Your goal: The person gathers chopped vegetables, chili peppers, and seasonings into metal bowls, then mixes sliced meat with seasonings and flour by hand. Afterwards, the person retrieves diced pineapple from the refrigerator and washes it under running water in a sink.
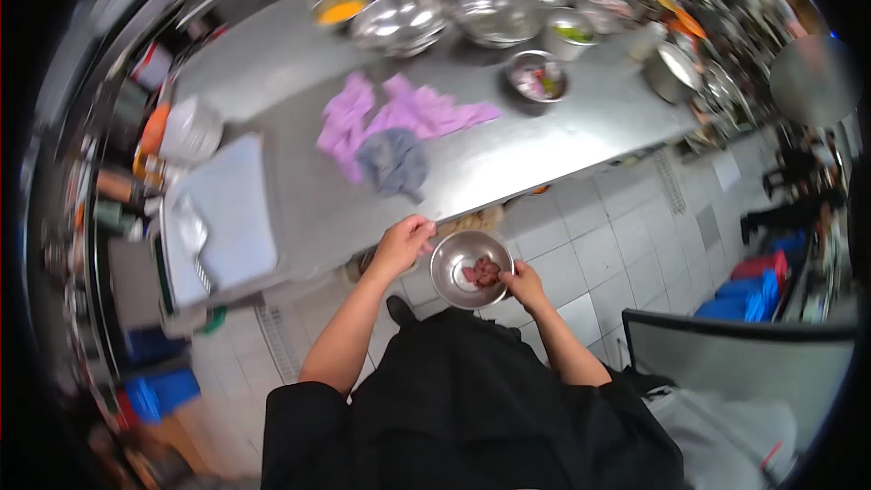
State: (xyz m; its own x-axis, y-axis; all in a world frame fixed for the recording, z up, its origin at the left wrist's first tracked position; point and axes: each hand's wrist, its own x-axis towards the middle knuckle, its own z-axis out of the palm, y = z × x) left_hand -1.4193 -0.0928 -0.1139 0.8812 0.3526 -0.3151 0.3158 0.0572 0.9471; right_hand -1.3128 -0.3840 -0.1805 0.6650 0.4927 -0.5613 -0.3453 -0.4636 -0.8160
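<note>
My right hand [524,286] grips the rim of a small steel bowl [446,279] in front of my body, just off the table's edge. Pieces of raw-looking reddish meat [482,272] lie at the bowl's right side. To the left of the bowl is my left hand [406,245], apart from it, with fingers curled together; whether anything is between them is too blurred to tell. Beyond that hand, a grey cloth [393,161] and a purple cloth [413,113] lie crumpled on the steel table [490,159].
At the table's left are a white cutting board [238,209] with a spatula-like utensil [190,225] and stacked white containers [192,130]. Steel bowls [399,23] line the far side. A smaller bowl of chopped food [536,78] sits nearer. A dark-edged panel [735,363] stands at my right.
</note>
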